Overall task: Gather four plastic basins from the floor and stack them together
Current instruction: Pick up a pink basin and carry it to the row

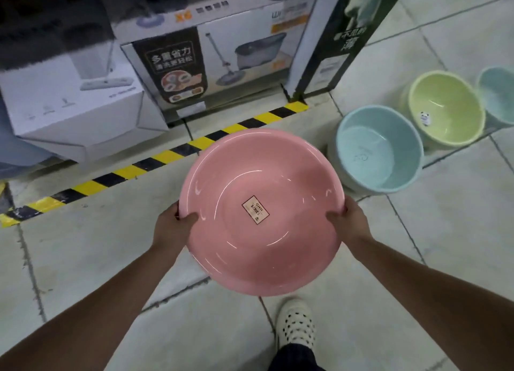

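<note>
A wide pink basin (250,175) with a small label at its centre is held above the tiled floor, mouth up. My left hand (173,224) grips its left rim and my right hand (349,220) grips its right rim. On the floor to the right stands a light blue basin (379,148), behind it a yellow-green basin (445,109) with a small panda sticker, and a second light blue basin (498,95) cut off by the right edge.
Cardboard boxes of mop products (211,53) stand along the back, behind a yellow-and-black floor stripe (133,170). A tall dark box (347,34) leans beside the basins. My shoe (296,323) is on the tiles below the pink basin.
</note>
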The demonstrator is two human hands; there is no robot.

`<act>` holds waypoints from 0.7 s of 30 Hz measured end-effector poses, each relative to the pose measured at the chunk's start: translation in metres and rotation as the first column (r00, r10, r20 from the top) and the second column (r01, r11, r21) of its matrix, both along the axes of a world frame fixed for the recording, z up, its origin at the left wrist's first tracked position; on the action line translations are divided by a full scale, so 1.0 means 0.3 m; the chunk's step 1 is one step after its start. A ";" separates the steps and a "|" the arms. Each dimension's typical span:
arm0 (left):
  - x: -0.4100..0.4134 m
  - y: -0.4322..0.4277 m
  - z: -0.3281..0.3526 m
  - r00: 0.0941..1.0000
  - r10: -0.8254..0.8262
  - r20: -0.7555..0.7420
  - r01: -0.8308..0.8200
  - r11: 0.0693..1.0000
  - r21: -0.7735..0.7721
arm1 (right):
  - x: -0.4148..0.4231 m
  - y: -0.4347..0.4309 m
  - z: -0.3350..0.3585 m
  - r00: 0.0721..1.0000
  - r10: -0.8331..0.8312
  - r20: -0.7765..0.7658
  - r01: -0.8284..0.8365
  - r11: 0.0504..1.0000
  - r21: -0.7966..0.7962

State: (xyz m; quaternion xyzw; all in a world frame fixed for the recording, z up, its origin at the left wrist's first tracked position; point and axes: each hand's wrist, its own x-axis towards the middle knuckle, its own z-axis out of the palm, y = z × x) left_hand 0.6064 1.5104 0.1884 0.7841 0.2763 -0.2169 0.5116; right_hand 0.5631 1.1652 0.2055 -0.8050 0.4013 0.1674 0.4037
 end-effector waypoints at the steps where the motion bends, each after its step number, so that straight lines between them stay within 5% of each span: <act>1: 0.015 -0.043 -0.037 1.000 0.014 0.003 -0.014 1.000 0.009 | 0.017 -0.040 -0.032 1.000 0.001 0.002 -0.001 1.000 -0.004; 10: 0.090 -0.229 -0.347 0.991 0.130 -0.031 -0.128 0.990 0.061 | 0.099 -0.211 -0.364 0.999 0.043 -0.005 -0.042 0.999 0.025; 21: 0.096 -0.264 -0.493 0.996 0.072 -0.053 -0.062 0.984 0.168 | 0.064 -0.274 -0.552 0.998 0.058 -0.036 -0.055 0.996 0.069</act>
